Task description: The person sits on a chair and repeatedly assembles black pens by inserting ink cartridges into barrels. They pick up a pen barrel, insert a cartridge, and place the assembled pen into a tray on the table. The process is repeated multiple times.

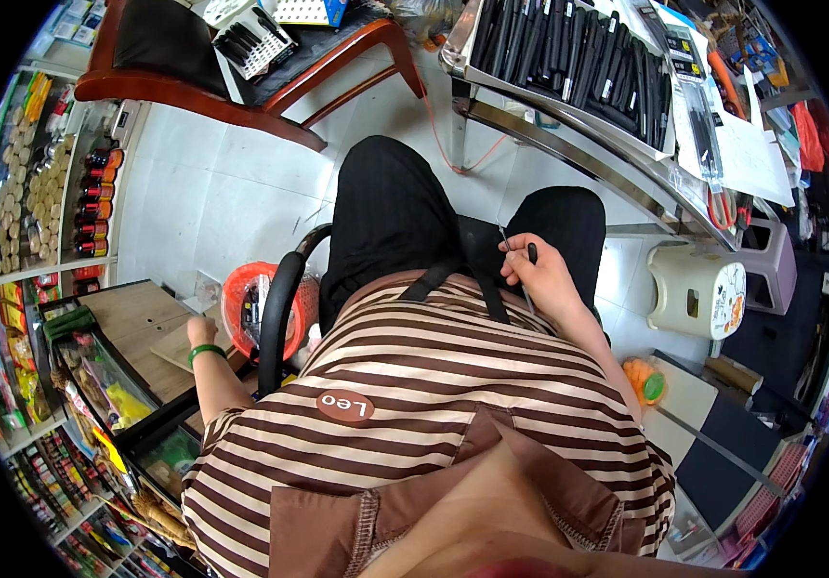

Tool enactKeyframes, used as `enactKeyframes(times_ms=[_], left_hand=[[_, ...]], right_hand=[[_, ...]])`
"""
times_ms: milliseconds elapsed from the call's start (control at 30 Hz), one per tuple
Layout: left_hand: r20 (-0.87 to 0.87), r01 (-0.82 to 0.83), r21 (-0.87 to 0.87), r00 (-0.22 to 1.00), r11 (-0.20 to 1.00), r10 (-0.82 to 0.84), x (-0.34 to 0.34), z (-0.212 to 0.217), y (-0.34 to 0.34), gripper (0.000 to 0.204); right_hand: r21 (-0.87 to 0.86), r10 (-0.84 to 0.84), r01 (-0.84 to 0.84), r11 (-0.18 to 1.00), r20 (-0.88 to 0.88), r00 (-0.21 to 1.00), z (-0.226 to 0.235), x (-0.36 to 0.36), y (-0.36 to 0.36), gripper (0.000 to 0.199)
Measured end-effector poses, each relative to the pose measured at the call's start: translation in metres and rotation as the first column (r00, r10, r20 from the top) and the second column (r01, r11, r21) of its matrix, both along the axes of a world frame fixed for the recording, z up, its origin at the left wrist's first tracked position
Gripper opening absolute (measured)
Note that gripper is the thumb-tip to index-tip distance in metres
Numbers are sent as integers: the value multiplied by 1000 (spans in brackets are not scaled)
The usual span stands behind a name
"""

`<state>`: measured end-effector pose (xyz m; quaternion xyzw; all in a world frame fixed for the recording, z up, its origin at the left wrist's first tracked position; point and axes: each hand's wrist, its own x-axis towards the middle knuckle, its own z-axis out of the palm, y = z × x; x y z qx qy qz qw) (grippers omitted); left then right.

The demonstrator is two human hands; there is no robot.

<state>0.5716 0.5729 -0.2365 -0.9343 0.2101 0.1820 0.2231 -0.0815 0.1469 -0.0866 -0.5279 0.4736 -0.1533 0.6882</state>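
My right hand (541, 276) is closed in front of my lap, over the right thigh. Between its fingers is a slim black pen (532, 253), and a thin grey tip pokes out past the fingertips. Whether these are one piece or two, I cannot make out. Out to the left, my left hand (204, 330), with a green bangle on the wrist, is stretched down beside an orange-red basket (234, 273). It is close to the edge of a wooden drawer unit (135, 318). Its fingers are too small and turned away to show what they hold, if anything.
A table at the upper right bears a box of several black pens (568, 48) and papers. A wooden chair (337, 72) holds more pens in a white tray (253, 43). Stools (684, 289) stand at the right; stocked shelves (39, 173) line the left. A black armrest (284, 308) curves beside my left arm.
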Motion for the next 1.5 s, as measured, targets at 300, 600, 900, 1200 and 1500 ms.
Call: enactKeyframes(times_ms=[300,600,900,1200,1500], left_hand=[[-905,-917,-398,396,-23,-156,-172,111,-239,32],[-786,-900,152,-361,408,-502,-382,158,-396,37],[-823,-785,-46,-321,617,-469,-429,167,-401,39],[-799,-744,-78,-351,664,-488,-435,166,-399,39],[-845,-730,-215,-193,648,-498,-444,161,-393,29]], right_hand=[[141,-80,71,988,65,995,15,13,2,17],[87,94,-118,989,241,966,22,17,14,17],[26,22,-27,999,181,983,24,24,20,12],[70,10,-24,997,185,983,24,25,18,14],[142,-51,26,990,173,984,26,27,15,12]])
